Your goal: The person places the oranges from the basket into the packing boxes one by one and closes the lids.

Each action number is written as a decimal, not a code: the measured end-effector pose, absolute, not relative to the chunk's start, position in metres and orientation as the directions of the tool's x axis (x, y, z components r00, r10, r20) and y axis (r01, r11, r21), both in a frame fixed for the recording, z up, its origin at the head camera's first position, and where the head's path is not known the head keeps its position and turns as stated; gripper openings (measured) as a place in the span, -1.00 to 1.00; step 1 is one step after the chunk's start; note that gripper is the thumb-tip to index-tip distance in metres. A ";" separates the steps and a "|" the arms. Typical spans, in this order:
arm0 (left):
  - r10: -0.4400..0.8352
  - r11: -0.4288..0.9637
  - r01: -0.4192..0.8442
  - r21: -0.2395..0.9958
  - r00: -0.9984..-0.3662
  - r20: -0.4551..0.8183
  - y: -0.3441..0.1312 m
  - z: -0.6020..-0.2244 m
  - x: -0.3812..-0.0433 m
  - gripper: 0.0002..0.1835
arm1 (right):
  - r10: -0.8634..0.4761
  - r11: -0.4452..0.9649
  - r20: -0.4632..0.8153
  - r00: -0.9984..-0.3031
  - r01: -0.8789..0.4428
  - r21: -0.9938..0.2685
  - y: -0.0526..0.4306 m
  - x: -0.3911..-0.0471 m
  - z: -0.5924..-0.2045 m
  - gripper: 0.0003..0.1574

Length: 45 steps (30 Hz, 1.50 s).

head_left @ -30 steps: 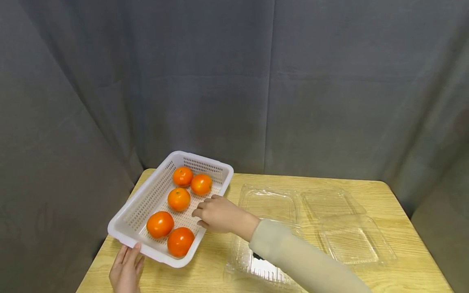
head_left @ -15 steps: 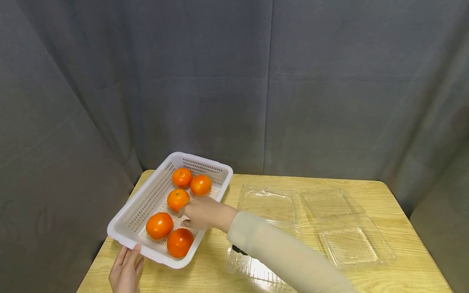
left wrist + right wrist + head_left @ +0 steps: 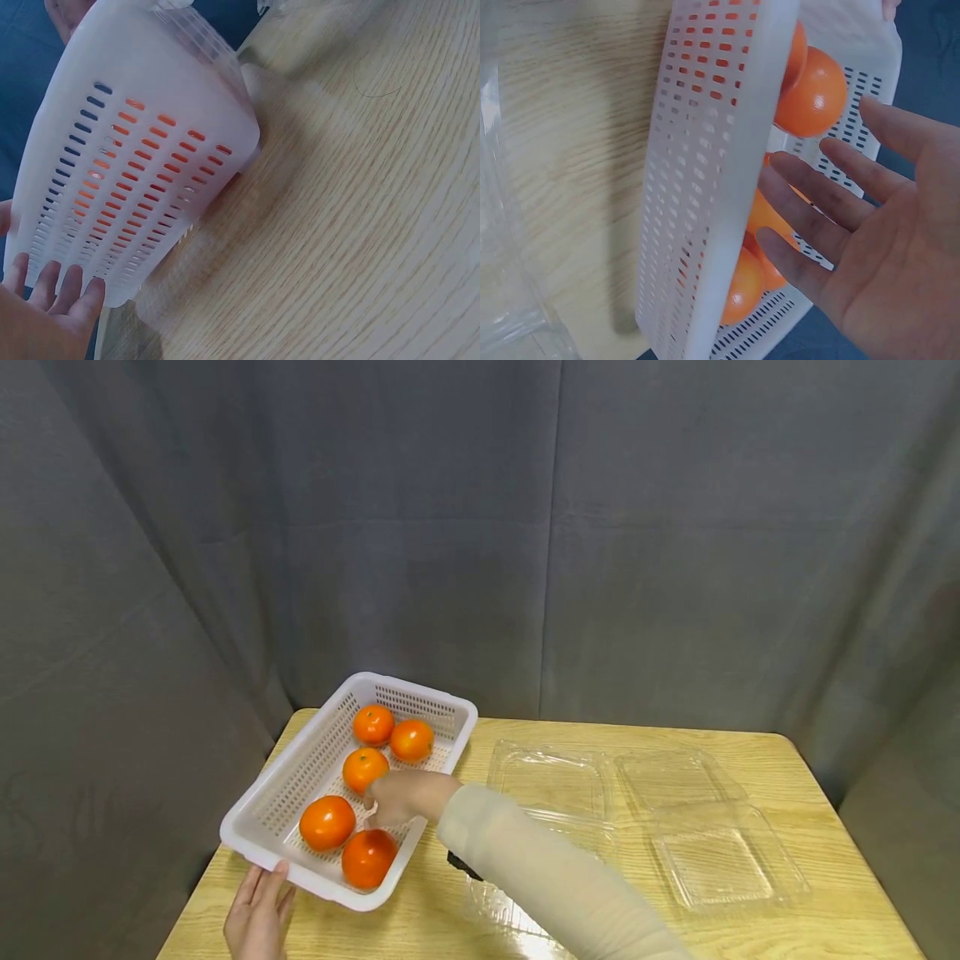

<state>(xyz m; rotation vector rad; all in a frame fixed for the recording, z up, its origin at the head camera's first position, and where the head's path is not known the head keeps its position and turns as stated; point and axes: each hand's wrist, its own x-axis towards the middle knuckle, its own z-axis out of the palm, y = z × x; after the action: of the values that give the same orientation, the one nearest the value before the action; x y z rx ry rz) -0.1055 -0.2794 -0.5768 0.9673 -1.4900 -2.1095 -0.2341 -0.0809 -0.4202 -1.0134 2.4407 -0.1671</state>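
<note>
A white plastic basket (image 3: 281,860) with slotted walls holds several oranges, among them a middle one (image 3: 365,768) and a near left one (image 3: 327,823). My left hand (image 3: 257,914) grips the basket's near left corner, thumb on the rim and fingertips against the outer wall, as the left wrist view shows. Inside the basket, my right hand (image 3: 401,797) reaches over the right rim between the middle orange and the near right orange (image 3: 369,858). Its fingers (image 3: 810,191) are spread and hold nothing in the right wrist view. Whether they touch an orange cannot be told.
Clear plastic clamshell containers lie opened on the wooden table (image 3: 832,877): one (image 3: 551,781) right of the basket, partly behind the right sleeve (image 3: 525,868), and another (image 3: 716,860) farther right. Grey curtains (image 3: 420,568) hang behind and at the sides.
My right hand has moved left and down from the basket's right rim to among the oranges. The left hand and the basket have stayed in place.
</note>
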 end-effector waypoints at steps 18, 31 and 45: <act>-0.651 -0.317 -0.122 0.940 -0.693 -0.310 -0.275 -0.561 -0.098 -0.08 | -0.618 0.776 -0.445 -0.648 -0.592 -0.217 -0.094 -0.216 -0.451 -0.37; -0.652 -0.327 -0.076 0.942 -0.703 -0.284 -0.277 -0.576 -0.097 -0.15 | -0.533 0.841 -0.450 -0.716 -0.509 -0.186 -0.100 -0.210 -0.468 -0.36; -0.658 -0.341 -0.096 0.935 -0.686 -0.310 -0.261 -0.544 -0.096 -0.15 | -0.507 0.835 -0.452 -0.734 -0.547 -0.049 -0.109 -0.204 -0.475 0.02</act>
<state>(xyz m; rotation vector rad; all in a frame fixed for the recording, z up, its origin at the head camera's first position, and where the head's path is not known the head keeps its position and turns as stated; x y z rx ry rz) -0.0962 -0.2614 -0.5444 0.9776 -1.5233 -2.0834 -0.2035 -0.1092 -0.4754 -0.7801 2.5591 0.1202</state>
